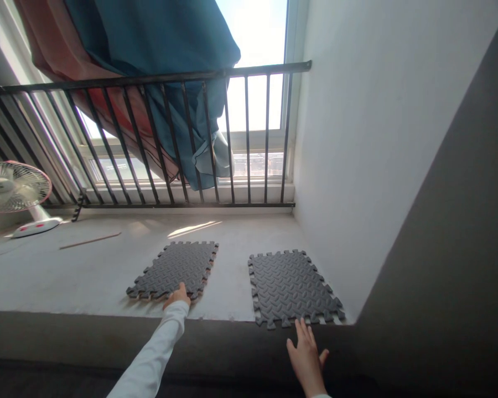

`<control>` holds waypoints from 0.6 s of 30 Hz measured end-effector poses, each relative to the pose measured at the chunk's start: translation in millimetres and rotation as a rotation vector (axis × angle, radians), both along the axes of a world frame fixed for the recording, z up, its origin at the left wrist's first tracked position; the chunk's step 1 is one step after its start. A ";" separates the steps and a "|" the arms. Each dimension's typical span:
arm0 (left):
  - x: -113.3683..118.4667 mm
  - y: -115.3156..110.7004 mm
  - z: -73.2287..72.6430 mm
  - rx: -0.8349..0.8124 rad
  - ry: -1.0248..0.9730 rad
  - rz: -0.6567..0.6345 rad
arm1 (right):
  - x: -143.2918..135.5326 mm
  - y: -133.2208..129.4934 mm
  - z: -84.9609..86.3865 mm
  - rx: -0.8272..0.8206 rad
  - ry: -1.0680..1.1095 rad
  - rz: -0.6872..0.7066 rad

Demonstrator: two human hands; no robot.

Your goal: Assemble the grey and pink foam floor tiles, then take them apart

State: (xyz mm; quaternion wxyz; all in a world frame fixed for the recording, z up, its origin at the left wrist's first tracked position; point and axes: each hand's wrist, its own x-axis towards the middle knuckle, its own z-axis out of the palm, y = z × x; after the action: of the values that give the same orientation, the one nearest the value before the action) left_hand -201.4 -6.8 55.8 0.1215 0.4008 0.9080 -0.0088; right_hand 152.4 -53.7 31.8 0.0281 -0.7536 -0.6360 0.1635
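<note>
Two dark foam mats with jigsaw edges lie on a grey concrete ledge (pixel 87 271), near its front edge. The left mat (pixel 175 269) sits about midway along that edge, slightly askew, with an orange underside showing at its near border. The right mat (pixel 292 287) lies close to the ledge's right end, almost against the white wall (pixel 377 138), its near border reaching the front edge.

The left hand (pixel 176 296), in a white sleeve (pixel 155 354), rests on the near edge of the left mat; whether the fingers curl under it cannot be told. The right hand (pixel 306 356) is open and flat, fingers spread and holding nothing, its fingertips just short of the right mat's near border.

At the ledge's back edge stands a black railing (pixel 149 80) with blue and red cloth (pixel 157 50) draped over it. A fan (pixel 14 190) and a thin stick (pixel 90 240) sit toward the left end.
</note>
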 end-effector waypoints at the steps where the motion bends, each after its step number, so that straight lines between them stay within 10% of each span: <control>1: 0.7 -0.2 0.2 -0.002 0.003 -0.005 | -0.3 0.1 0.2 0.004 0.003 -0.002; 18: -12.2 4.0 -2.0 0.006 0.062 -0.075 | 0.4 2.0 -3.6 0.041 0.038 -0.014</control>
State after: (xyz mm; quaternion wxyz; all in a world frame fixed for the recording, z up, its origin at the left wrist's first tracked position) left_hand -213.5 -2.8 53.8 0.0916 0.4344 0.8958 -0.0229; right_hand 152.8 -51.7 28.1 0.0569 -0.7541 -0.6333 0.1642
